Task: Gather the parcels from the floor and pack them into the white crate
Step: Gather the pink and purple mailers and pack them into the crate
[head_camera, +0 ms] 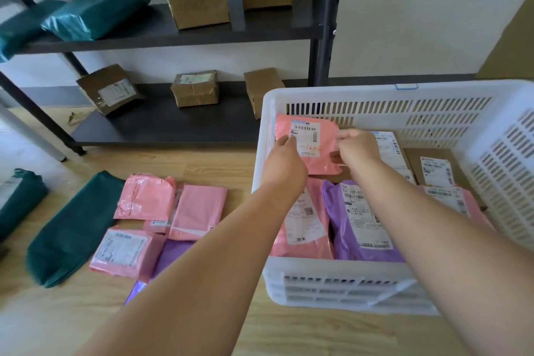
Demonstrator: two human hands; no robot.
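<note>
A pink parcel (pixel 310 136) with a white barcode label is held tilted inside the far left corner of the white crate (pixel 346 92), with its upper edge close to the slotted far wall. Its left edge is pinched by the left hand (pixel 284 154), whose fingers are curled onto it. Its right edge is gripped by the right hand (pixel 357 147), which is likewise closed on the film, the thumb tucked underneath. It cannot be told whether the parcel is resting on what lies below it. Nearer the crate's front wall, a second pink parcel (pixel 303 220) and a purple parcel (pixel 355 222) are laid side by side, touching, with their labels up. Labelled cardboard boxes (pixel 436 165) are seen flat on the right side of the crate. The crate is set on the wooden floor (pixel 202 326). Just left of it on the floor, several pink mailers (pixel 146 196) are clustered with a purple mailer (pixel 173 254) that is partly hidden by the left forearm, and dark green bags (pixel 72 228) are lying further left. Behind these, brown boxes (pixel 195 88) and more green bags are kept on a dark shelf (pixel 179 121).
</note>
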